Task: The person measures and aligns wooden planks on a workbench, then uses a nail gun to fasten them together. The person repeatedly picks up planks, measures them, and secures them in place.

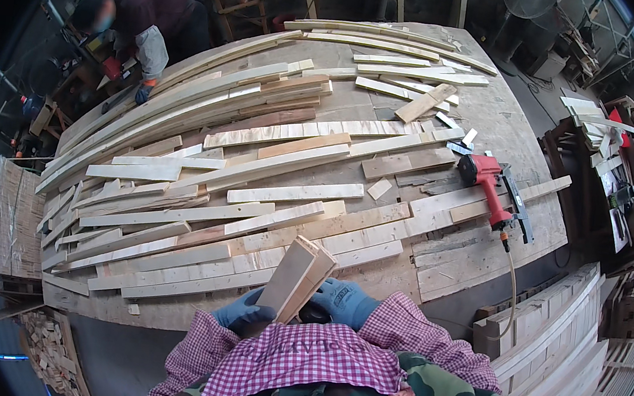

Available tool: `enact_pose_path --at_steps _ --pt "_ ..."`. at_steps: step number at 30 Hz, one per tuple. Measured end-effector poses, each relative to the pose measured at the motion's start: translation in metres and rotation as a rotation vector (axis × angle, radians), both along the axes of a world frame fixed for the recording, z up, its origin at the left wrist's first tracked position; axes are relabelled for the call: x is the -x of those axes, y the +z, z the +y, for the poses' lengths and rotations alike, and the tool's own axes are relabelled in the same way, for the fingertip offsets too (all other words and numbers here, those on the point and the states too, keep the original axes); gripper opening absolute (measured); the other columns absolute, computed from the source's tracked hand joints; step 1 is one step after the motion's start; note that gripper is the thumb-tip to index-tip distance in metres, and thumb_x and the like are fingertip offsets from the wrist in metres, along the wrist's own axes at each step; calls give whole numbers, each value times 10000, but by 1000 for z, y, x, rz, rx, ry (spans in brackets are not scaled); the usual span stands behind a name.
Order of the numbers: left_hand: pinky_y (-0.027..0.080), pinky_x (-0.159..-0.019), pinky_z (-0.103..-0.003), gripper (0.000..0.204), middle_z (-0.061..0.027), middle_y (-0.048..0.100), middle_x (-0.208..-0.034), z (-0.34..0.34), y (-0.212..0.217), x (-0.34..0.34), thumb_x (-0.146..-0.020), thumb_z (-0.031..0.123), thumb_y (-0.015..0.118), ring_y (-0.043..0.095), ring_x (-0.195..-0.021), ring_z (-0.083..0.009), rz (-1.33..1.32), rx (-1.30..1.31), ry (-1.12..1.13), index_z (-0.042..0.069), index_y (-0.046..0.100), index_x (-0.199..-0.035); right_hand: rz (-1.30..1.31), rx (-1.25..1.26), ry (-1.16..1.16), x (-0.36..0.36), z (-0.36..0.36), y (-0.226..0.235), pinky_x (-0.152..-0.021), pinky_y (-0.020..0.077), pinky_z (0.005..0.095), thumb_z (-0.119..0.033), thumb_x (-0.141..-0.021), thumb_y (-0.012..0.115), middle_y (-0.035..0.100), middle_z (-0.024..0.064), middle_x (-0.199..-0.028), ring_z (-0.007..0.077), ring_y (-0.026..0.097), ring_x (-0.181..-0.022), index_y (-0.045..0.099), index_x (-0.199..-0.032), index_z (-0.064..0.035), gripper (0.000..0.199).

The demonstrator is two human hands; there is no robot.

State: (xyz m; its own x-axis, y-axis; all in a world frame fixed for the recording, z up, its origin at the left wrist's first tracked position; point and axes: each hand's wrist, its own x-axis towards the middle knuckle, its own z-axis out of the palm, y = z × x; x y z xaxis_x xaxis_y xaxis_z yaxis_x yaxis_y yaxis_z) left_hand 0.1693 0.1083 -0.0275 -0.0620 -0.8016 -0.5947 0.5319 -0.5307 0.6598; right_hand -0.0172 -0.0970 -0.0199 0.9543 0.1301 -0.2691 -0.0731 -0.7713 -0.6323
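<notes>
A small bundle of short wooden boards (pixel 296 274) stands tilted in front of my body, at the near edge of the table. My left hand (pixel 239 311), in a blue glove, grips its left side near the lower end. Gloved in blue too, my right hand (pixel 344 303) closes on the bundle's right side; some of its fingertips are hidden. Just beyond the bundle lie long wooden strips (pixel 247 260) in rows across the table. A red nail gun (pixel 488 192) with an air hose rests on the right part of the table.
The wooden worktable (pixel 481 264) carries many loose strips. At the far left a co-worker (pixel 150 19) bends over its edge. Stacked boards (pixel 551 342) stand at the right, a wrapped wood stack (pixel 6 217) at the left. Offcuts fill a bin (pixel 53 348) at the lower left.
</notes>
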Motion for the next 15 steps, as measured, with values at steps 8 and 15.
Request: enact_pose_path --at_steps 8,15 --pt "563 -748 -423 665 -236 596 -1038 -11 61 -41 -792 307 708 650 -849 -312 -30 123 199 -28 387 -1269 153 -83 -250 46 -38 26 -891 440 433 -593 -680 645 573 173 -1111 347 565 -1035 419 -1317 -211 775" --pt "534 -685 -341 615 -157 648 -957 -30 51 -47 -782 336 713 666 -808 -250 -1266 28 246 37 441 -1246 83 -314 -659 76 -42 29 -856 482 335 -378 -722 714 605 156 -1104 253 613 -989 489 -1228 -62 637"
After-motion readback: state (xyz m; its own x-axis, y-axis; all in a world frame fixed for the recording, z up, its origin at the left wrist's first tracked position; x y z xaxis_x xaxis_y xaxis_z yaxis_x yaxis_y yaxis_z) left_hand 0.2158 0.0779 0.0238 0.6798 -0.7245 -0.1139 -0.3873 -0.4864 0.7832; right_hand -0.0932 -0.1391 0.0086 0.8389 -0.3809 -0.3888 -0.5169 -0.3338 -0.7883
